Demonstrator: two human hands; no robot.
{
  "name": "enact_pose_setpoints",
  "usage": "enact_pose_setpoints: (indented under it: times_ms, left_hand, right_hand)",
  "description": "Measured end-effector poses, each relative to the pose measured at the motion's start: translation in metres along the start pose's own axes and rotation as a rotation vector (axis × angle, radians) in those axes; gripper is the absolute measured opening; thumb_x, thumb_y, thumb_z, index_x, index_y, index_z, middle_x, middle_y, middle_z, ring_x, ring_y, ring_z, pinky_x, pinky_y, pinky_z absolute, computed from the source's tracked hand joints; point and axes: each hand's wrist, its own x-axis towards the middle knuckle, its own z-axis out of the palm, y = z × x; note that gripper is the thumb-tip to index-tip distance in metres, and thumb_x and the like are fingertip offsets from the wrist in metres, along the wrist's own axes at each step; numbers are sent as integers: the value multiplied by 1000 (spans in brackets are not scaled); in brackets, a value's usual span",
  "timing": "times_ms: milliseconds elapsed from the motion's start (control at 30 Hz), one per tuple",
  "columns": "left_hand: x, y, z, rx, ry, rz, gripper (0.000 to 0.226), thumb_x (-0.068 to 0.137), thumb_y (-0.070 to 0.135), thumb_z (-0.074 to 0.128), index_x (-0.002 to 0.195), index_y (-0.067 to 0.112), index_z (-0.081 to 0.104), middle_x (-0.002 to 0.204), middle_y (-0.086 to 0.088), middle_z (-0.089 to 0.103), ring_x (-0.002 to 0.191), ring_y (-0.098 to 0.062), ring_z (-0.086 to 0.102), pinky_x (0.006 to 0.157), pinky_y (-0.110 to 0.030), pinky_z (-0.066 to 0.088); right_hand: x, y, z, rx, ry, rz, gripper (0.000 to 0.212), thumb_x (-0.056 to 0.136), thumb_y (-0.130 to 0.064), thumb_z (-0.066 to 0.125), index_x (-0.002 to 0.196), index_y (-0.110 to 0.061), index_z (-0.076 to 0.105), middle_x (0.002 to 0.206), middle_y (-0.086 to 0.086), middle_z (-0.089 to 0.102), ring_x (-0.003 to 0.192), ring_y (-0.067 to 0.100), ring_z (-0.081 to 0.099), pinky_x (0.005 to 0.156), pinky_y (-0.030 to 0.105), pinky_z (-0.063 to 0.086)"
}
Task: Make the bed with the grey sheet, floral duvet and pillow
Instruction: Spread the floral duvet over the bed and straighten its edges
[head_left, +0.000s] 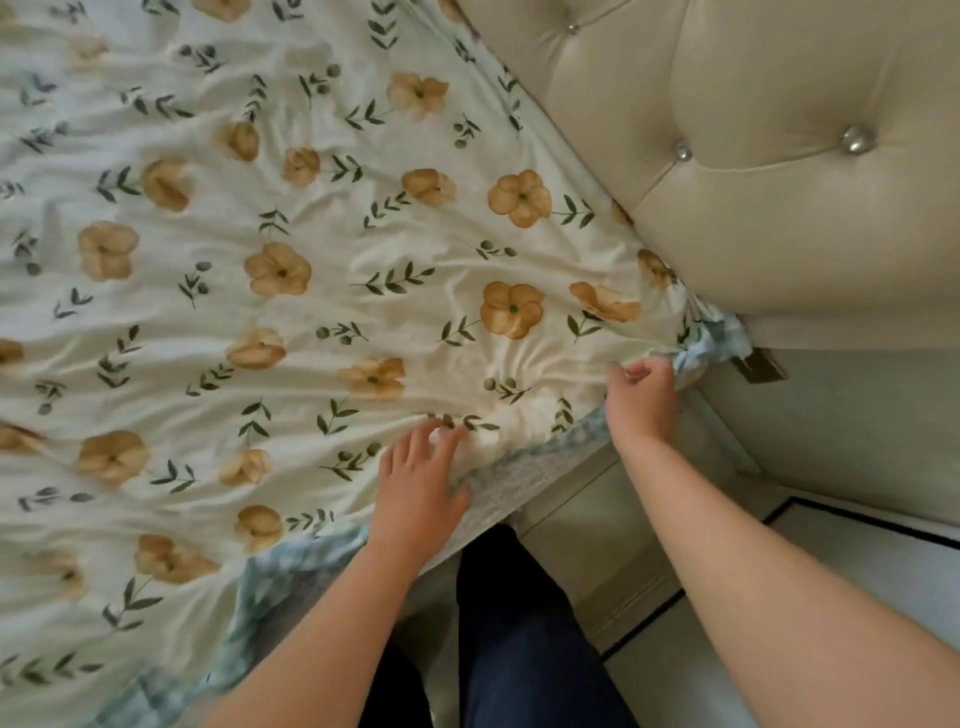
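1. I stand at the side of the bed, close to the puffy headboard (779, 182).
2. The floral duvet (322, 270) lies spread over the bed. It has lots of wrinkles in it.
3. My left hand (421, 483) is on the near edge of the duvet. Its fingers curl down and grab a little bunch of the cloth.
4. My right hand (644, 395) is closer to the headboard. Its fingers are curled in and they pinch the edge of the duvet.
5. The corner (711, 343) of the duvet is scrunched up next to the headboard, just past my right hand. Its blue checked underside shows there.
6. A grey strip peeks out under the duvet edge between my hands. I think it is the grey sheet (524, 483).
7. I cannot see the pillow anywhere here.
8. I think my job now is to pull this edge flat and fix the corner.
9. What could go wrong: if I tug too hard, the whole duvet may slide my way and hang crooked on the far side.
10. If one hand pulls more than the other, the edge may go slanted and make new wrinkles.
11. My pinch is small, so the cloth may slip out of my right hand.
12. If the corner stays scrunched, it may make a bump where the pillow goes.
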Motion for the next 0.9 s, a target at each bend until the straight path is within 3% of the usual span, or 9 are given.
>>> enact_pose_setpoints:
  times_ms: [67,133,267,433,567,767,900]
  left_hand:
    - [-36,-32,-11,-46,-13,-94,55,87,30,56,140,29,38,142,2,38,128,-23,38,106,-35,30]
    - [-66,-64,-18,-68,-41,-149,50,89,29,54,137,29,42,137,5,44,123,-21,44,102,-34,32]
    - [-153,-142,-32,-161,-20,-301,39,90,29,57,129,29,50,133,5,48,117,-18,49,95,-32,39]
    - [-276,-227,-35,-311,69,-498,32,90,28,57,122,29,55,126,6,53,111,-16,53,85,-28,41]
    - [-389,-289,-45,-439,173,-643,31,90,25,60,121,26,56,125,5,55,112,-16,53,88,-30,45]
    - [-514,-329,-64,-625,328,-843,30,91,21,57,120,25,57,122,6,56,113,-15,54,93,-35,47]
    - [-585,-347,-62,-747,387,-982,28,90,22,57,117,28,57,120,9,55,114,-12,52,96,-36,47]
  right_hand:
    - [-54,-15,15,-84,-277,-92,15,93,-26,57,97,-12,55,83,-5,56,77,17,57,63,29,46]
    - [-97,-22,33,-209,-508,-176,12,93,-24,57,97,-13,59,85,-6,58,78,14,56,63,25,44]
    - [-197,-26,81,-464,-768,-304,12,95,-26,53,100,-16,58,93,0,62,87,20,60,70,29,45]
    - [-316,-35,128,-656,-839,-479,9,95,-24,53,94,-18,59,86,-3,58,82,14,55,66,26,41]
    - [-438,-49,164,-768,-923,-627,14,96,-24,50,99,-16,61,92,1,62,86,17,58,70,29,43]
    - [-596,-51,197,-873,-1099,-799,10,95,-24,53,96,-19,61,88,1,63,84,19,60,75,34,49]
    - [-676,-51,221,-956,-1198,-948,11,96,-22,50,97,-19,61,85,-3,61,72,12,57,65,27,47]
